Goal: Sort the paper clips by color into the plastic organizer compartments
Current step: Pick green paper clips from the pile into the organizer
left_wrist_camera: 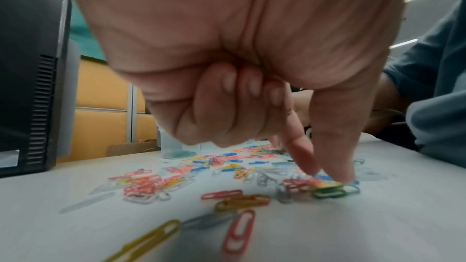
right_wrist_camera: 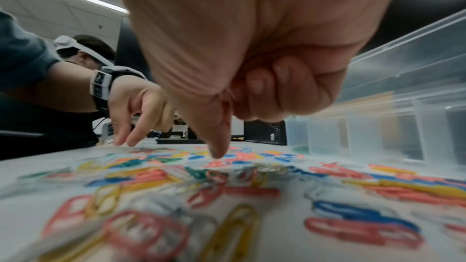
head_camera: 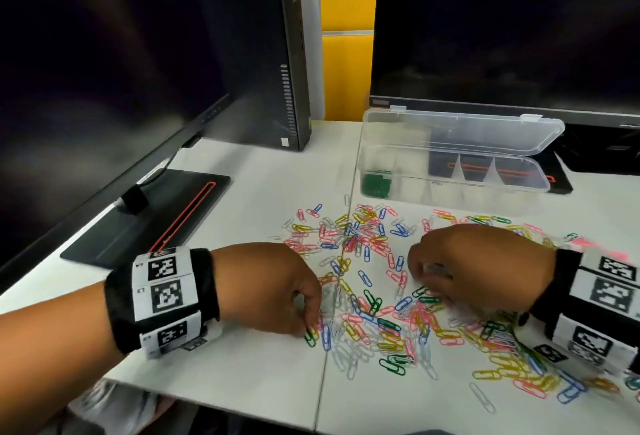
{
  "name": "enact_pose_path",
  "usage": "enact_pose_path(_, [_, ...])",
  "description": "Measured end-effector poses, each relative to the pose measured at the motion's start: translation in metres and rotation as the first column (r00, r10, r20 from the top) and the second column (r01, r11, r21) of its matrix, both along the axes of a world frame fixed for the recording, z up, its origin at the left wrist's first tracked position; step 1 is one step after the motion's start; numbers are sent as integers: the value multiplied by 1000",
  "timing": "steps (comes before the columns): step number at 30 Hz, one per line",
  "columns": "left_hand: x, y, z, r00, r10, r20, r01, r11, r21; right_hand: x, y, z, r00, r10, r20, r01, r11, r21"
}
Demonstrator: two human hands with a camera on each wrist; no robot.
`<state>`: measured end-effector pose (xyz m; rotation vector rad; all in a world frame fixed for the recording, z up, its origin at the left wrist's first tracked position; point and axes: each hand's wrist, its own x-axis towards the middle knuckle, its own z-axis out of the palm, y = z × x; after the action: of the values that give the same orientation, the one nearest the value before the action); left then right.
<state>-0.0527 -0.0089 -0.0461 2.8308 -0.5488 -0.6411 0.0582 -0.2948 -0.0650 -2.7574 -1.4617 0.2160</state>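
Observation:
Several coloured paper clips [head_camera: 374, 296] lie scattered over the white table [head_camera: 242, 358]. The clear plastic organizer [head_camera: 512, 188] stands at the back right with its lid [head_camera: 460, 133] open; green clips [head_camera: 375, 185] fill its leftmost compartment. My left hand [head_camera: 309, 329] reaches down at the pile's left edge. Its thumb and index tips pinch a green paper clip [left_wrist_camera: 327, 191] against the table, the other fingers curled into the palm. My right hand [head_camera: 424, 284] hovers over the pile's middle with fingers curled and thumb [right_wrist_camera: 218, 153] pointing down; I see nothing held in it.
A dark monitor with its flat black base [head_camera: 149, 223] stands on the left, a black computer tower [head_camera: 273, 53] behind, and a second monitor [head_camera: 502, 25] behind the organizer. A seam [head_camera: 325, 365] runs through the table. The table's front edge [head_camera: 214, 400] is near my left forearm.

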Motion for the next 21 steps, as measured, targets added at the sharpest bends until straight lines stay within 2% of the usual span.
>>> enact_pose_path(2, [-3,0,-3,999,-26,36,25,999,28,-4,4,0,999,28,-32,-30,998,-59])
enact_pose_path(5, [-8,0,-7,991,-87,103,72,988,138,-4,8,0,999,-2,-44,0,998,-61])
enact_pose_path(8, [-13,2,-11,959,-205,194,166,966,198,-3,9,-3,996,-28,-86,22,997,-79])
enact_pose_path(10, [-16,3,-15,940,-244,236,193,956,222,2,8,-1,988,-59,-144,48,996,-80])
enact_pose_path(12, [-17,4,-17,953,-214,216,174,967,188,8,6,5,961,-100,-258,97,995,-26])
enact_pose_path(14, [-14,6,-18,978,-154,139,142,985,96,14,4,10,872,-147,-468,209,974,85])
enact_pose_path(16, [-8,12,-18,999,-9,47,16,990,-140,17,0,11,680,-124,-723,355,918,176])
enact_pose_path(17, [-4,14,-16,996,81,-37,-88,948,-304,18,-3,10,580,-101,-808,422,886,192])
enact_pose_path(18, [0,16,-14,975,150,-165,-212,853,-478,19,-6,9,509,-78,-857,469,860,200])
enact_pose_path(19, [5,17,-13,928,186,-323,-358,690,-629,21,-9,7,463,-56,-884,500,841,209])
enact_pose_path(20, [10,18,-12,852,177,-493,-511,484,-710,21,-10,6,425,-36,-905,525,823,214])
enact_pose_path(21, [14,18,-9,776,122,-619,-623,299,-723,22,-11,4,383,-25,-923,551,809,207])
